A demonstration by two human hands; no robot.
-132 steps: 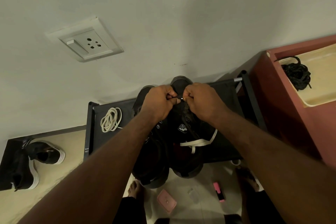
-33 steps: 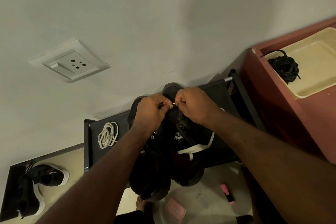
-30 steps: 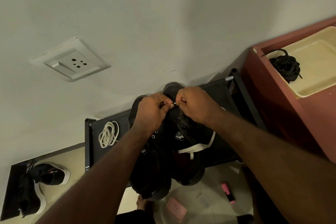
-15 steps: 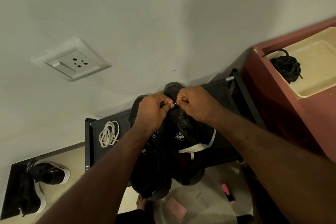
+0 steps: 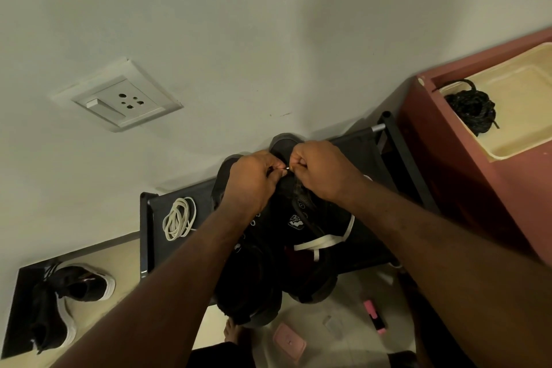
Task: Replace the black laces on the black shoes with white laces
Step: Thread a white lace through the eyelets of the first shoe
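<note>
Two black shoes are set side by side on a black rack, toes toward the wall. Over the toe end of the right one, the left hand and the right hand are brought together. All fingers are curled in, and the pale tip of a white lace is pinched between the thumbs and forefingers of both. The rest of that lace is draped across the shoe's opening, toward the rack's front edge. A coiled white lace is laid near the rack's left edge. Bundled black laces are kept in a cream tray to the right of the rack.
</note>
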